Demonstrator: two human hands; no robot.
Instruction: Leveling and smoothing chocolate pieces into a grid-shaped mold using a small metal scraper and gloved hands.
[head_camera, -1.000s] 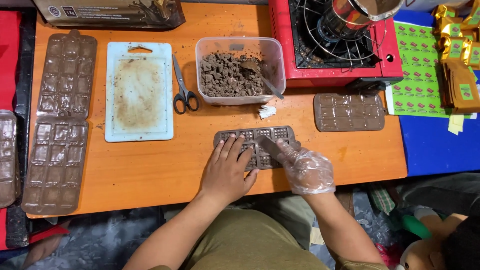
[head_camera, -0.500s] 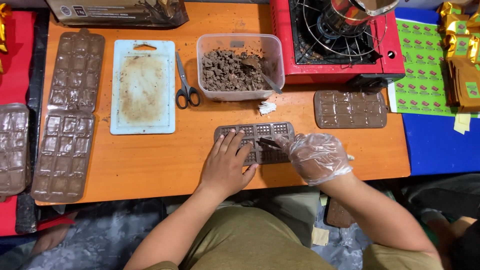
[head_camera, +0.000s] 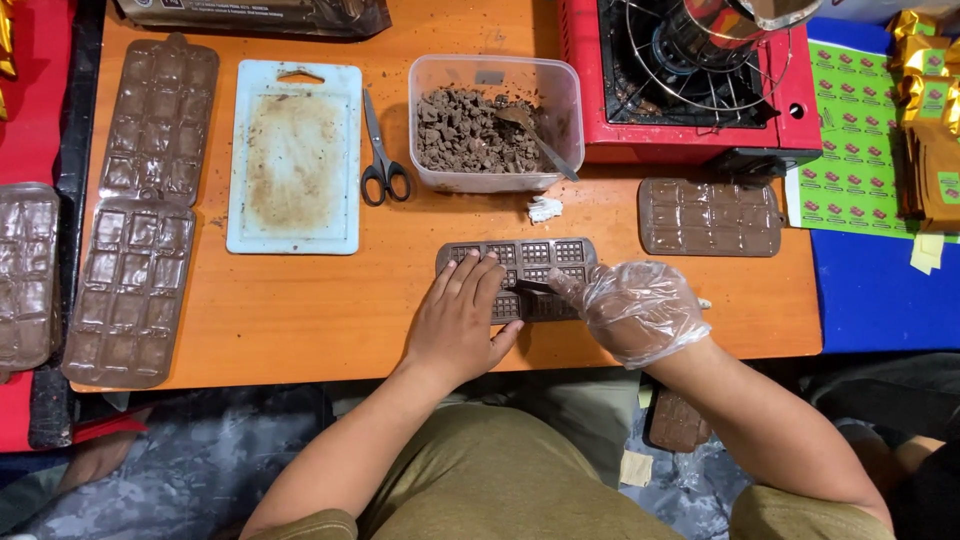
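The person's bare left hand (head_camera: 458, 320) lies flat, fingers open, on the left part of a dark brown chocolate mould tray with small square cups (head_camera: 545, 265), pressing it down on the orange wooden tabletop (head_camera: 300, 300). The mould sits near the tabletop's front edge, at 6 o'clock from the clear plastic tub of brown chocolate chunks (head_camera: 495, 125). The right hand in a thin clear plastic glove (head_camera: 635, 310) is closed around a small dark tool, its tip touching the mould; what kind of tool it is cannot be told. At 10 o'clock from the mould lie black-handled scissors (head_camera: 380, 150) and a stained white cutting board (head_camera: 295, 155). The mould could slide toward the edge if the flat hand lifts. A hard push with the tool could bend it.
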